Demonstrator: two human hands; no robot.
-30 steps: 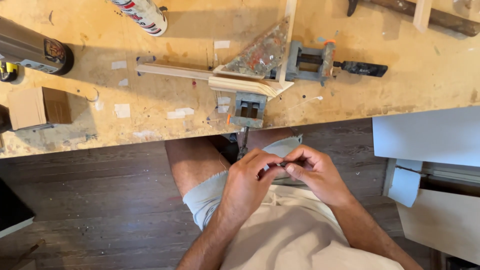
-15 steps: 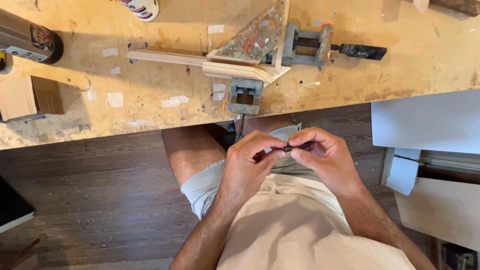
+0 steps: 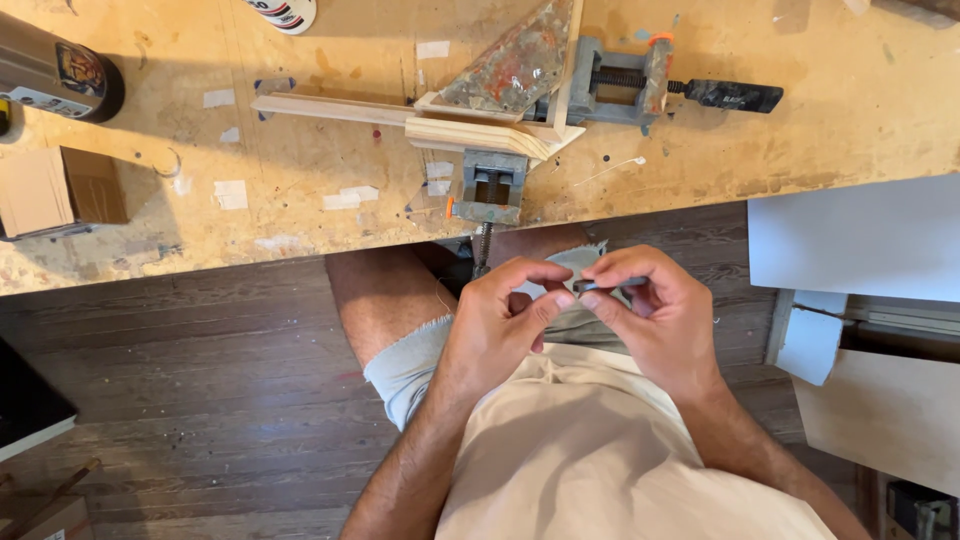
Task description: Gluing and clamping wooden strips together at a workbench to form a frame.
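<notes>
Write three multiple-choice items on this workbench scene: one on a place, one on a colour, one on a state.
1. Where is the corner clamp?
A. on the workbench
B. on the floor
C. in the person's lap

2. What colour are the person's shorts?
A. black
B. pale grey
C. red

3. How are the left hand and right hand occupied?
A. resting flat on the bench
B. hanging at the sides
C. together pinching a small dark object

Answers: 1 A, it sits on the benchtop gripping wooden strips. 2 B, the frayed hem looks pale grey. 3 C, both sets of fingertips meet on it.
</notes>
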